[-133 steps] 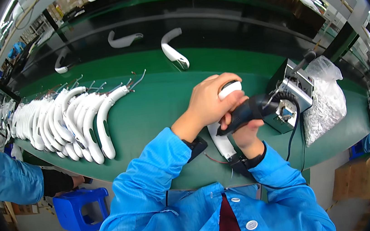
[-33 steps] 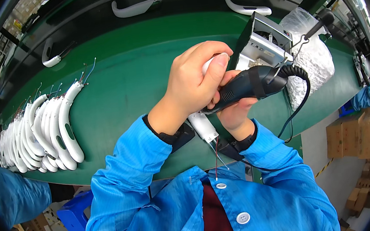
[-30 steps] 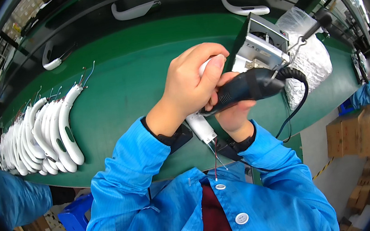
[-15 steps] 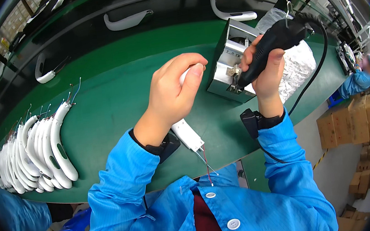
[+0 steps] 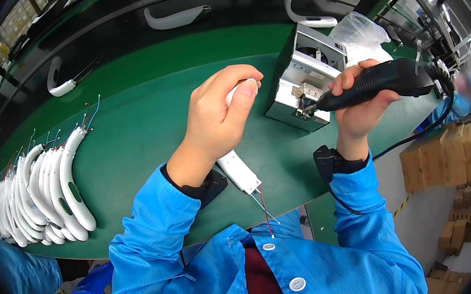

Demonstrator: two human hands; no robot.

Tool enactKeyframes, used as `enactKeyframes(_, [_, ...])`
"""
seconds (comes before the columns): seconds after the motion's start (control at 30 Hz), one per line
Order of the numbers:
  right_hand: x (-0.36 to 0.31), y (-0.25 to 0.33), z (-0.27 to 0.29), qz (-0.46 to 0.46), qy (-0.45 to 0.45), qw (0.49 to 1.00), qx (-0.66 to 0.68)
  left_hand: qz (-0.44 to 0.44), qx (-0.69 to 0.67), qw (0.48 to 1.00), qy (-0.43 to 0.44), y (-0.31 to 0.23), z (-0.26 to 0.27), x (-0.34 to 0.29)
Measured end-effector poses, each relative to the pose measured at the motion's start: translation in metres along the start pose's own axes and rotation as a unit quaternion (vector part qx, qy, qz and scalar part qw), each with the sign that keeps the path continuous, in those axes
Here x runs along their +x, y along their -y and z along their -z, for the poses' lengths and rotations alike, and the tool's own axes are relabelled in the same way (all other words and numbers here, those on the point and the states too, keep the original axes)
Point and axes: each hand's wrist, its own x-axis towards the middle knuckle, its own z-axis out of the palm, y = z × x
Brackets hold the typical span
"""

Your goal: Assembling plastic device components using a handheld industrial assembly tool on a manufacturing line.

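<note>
My left hand (image 5: 214, 114) is closed around a white curved plastic housing (image 5: 238, 171). One end of it shows at my thumb. The other end comes out below my wrist, with thin red and pale wires hanging toward me. In my right hand (image 5: 355, 119) is a black electric screwdriver (image 5: 388, 81), held nearly level with its cord trailing off the back. Its tip points left, at the front of a silver and black screw feeder box (image 5: 312, 68). Whether the tip touches a screw there is too small to tell.
Several similar white housings (image 5: 49, 191) with wires stand in a row at the left of the green table (image 5: 135, 135). Three more housings lie on the dark shelf beyond. A clear plastic bag (image 5: 358, 28) sits behind the feeder. Cardboard boxes (image 5: 445, 152) are stacked at the right.
The screwdriver has swung from a steep slant to nearly level, and my right hand has shifted a little right and down. My left hand still grips the housing in about the same place.
</note>
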Motion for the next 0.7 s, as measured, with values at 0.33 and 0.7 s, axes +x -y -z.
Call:
enactKeyframes(0.33, [-0.006,-0.011,-0.003,0.003,0.031,0.999,-0.011,-0.008,0.005,1.000,-0.003,-0.002,-0.001,0.000])
enactKeyframes(0.7, [-0.007,-0.005,-0.011,-0.031,0.045,0.997,-0.051,-0.014,0.008,1.000,-0.003,-0.003,0.000,-0.001])
